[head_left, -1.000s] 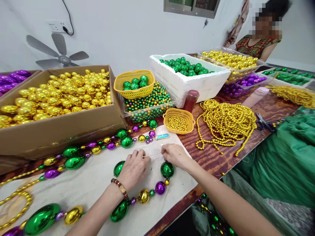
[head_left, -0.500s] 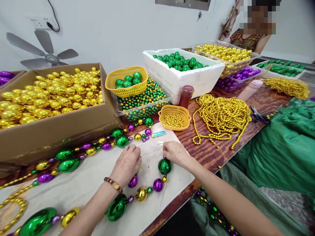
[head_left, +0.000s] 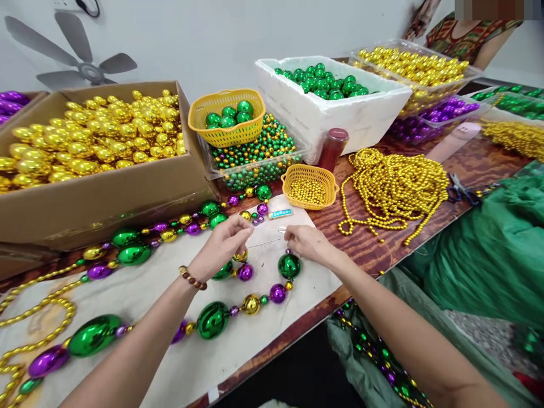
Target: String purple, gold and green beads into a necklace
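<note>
My left hand (head_left: 225,243) is closed in a pinch over the white cloth, with the bead strand's gold and purple beads just below it. A thin, pale line of thread (head_left: 264,243) stretches from its fingertips toward my right hand (head_left: 309,245). That hand is closed too, and the narrow pointed metal tips of what look like small thread snips (head_left: 281,230) stick out from its fingers; their handle is hidden. Right under it lies a large green bead (head_left: 289,265) of the strand, which curves across the cloth with purple bead (head_left: 277,293) and gold bead (head_left: 251,305).
Behind stand a cardboard box (head_left: 106,181) of gold beads, yellow basket (head_left: 229,136) of green beads, small yellow basket (head_left: 310,198) and white foam box (head_left: 340,124). Gold bead strings (head_left: 395,187) and scissors (head_left: 461,190) lie right. A co-worker (head_left: 471,37) is at the far right.
The view has shifted, so the scene sits higher. My left hand has lifted and turned, its pinch now visible, uncovering more beads. My right hand remains beside the green bead.
</note>
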`<state>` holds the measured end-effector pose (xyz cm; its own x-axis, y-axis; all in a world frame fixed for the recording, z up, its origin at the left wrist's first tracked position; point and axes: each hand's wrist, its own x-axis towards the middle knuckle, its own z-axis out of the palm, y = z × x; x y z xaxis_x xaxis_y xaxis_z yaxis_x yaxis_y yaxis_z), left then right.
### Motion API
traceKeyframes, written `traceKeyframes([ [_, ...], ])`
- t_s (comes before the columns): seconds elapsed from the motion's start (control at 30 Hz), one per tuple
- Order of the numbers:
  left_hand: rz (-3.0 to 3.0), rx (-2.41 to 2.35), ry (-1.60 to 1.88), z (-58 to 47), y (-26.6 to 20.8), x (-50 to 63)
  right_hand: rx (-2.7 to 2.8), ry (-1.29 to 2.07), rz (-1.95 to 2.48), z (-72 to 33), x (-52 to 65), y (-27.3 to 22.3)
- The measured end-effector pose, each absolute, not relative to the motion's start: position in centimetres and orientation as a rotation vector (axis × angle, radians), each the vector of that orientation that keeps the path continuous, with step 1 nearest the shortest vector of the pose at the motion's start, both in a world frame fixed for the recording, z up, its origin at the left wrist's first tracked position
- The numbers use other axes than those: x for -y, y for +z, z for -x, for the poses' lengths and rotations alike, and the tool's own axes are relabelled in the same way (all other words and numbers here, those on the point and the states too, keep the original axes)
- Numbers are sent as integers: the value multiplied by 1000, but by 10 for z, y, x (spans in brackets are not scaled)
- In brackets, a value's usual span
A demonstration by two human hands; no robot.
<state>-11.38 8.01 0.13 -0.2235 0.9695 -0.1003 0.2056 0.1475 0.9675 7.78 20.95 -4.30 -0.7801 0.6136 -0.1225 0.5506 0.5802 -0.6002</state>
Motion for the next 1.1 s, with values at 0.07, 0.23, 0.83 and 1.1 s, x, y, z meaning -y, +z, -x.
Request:
traceKeyframes([
  [0.07,-1242,-1602,1060,105,8,-85,2630,1119,886,-75,-206,-35],
  [0.23,-1442,-1632,950,94,15,-97,2171,1740,588,-62,-192,-24],
  [0.83,-1435,-1729,785,164,17,-66,1498,1620,1144,-116,-223,-76],
  [1.1,-1223,-1572,1179,161,50,-65,1659,1620,1200,-122,-216,-88],
])
